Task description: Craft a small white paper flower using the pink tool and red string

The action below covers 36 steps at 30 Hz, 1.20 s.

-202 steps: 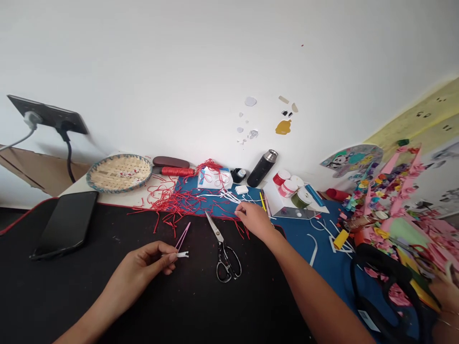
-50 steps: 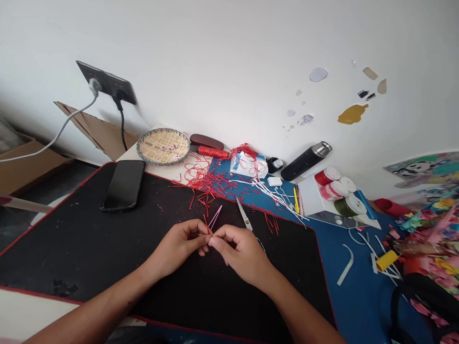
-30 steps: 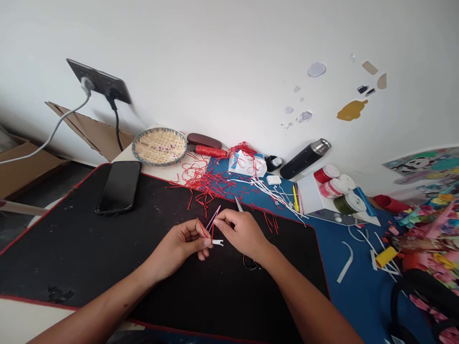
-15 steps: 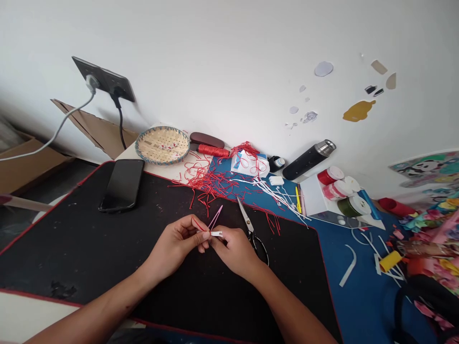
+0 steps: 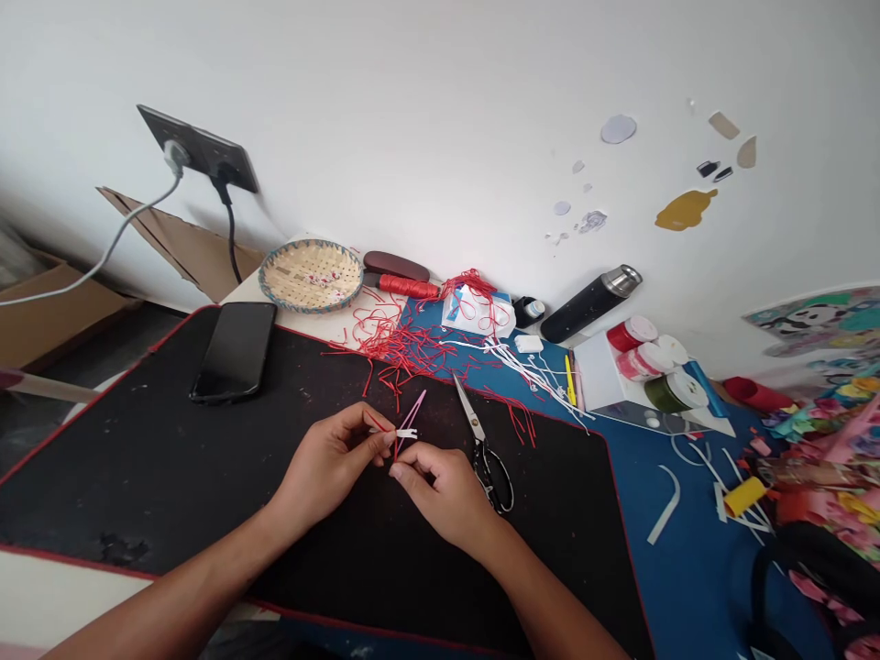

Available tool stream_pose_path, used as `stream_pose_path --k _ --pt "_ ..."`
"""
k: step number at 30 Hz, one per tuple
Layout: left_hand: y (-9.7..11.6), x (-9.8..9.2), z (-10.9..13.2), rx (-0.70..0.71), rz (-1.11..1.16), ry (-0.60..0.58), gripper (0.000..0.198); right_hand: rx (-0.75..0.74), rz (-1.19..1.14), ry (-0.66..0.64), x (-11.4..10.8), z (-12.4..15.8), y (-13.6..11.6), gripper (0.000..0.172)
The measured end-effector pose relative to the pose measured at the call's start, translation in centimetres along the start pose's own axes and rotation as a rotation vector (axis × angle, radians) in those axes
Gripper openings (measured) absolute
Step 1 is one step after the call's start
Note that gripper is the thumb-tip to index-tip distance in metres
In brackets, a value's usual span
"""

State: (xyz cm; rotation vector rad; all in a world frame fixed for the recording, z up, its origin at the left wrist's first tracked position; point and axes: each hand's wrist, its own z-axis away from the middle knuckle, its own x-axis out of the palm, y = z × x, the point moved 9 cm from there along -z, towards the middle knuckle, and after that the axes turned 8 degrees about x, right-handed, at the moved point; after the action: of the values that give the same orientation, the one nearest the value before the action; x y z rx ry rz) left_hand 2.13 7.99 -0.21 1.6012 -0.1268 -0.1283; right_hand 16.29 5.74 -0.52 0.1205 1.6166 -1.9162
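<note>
Both hands meet over the black desk mat [image 5: 137, 477]. My left hand [image 5: 330, 463] pinches a small white piece [image 5: 405, 433] together with a thin red cord [image 5: 379, 426]. My right hand [image 5: 440, 490] is closed just below, its thumb and forefinger pinched on the lower end of the red cord. A pink stick [image 5: 414, 410] lies on the mat right behind the fingers. Scissors [image 5: 485, 445] lie closed to the right of my right hand.
A tangle of red cords [image 5: 399, 344] and white cords [image 5: 529, 371] lies behind. A black phone [image 5: 234, 350], a woven basket [image 5: 311, 275], a red thread spool [image 5: 409, 287], a black flask [image 5: 591, 302] and paint jars [image 5: 646, 353] line the back. Colourful paper scraps [image 5: 811, 431] crowd the right.
My right hand came back from the cord pile to meet the left. Over the last second it slid down below the left hand's fingertips, and the white piece rose slightly.
</note>
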Motion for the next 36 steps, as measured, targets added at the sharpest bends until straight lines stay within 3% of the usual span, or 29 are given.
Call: stream_pose_path --k 11,19,23,30,36 --pt "-0.5 0.5 -0.1 0.001 -0.097 -0.084 0.016 -0.07 0.107 0.017 -1.7 0.6 -2.2 0.016" --pt "-1.1 1.5 0.1 -0.064 -0.015 -0.15 0.017 -0.116 0.254 0.048 -4.5 -0.3 -3.4 0.018" --pt "-1.4 2.1 0.3 -0.123 0.091 -0.197 0.019 -0.138 0.306 0.005 -4.8 -1.1 -3.4 0.017" --pt "-2.0 2.7 0.4 -0.226 0.306 -0.223 0.027 -0.056 0.192 -0.067 -4.0 -2.2 -1.9 0.017" --pt "-1.7 1.9 0.1 -0.179 0.318 -0.155 0.027 0.007 0.015 -0.078 -1.9 -2.0 0.0 0.016"
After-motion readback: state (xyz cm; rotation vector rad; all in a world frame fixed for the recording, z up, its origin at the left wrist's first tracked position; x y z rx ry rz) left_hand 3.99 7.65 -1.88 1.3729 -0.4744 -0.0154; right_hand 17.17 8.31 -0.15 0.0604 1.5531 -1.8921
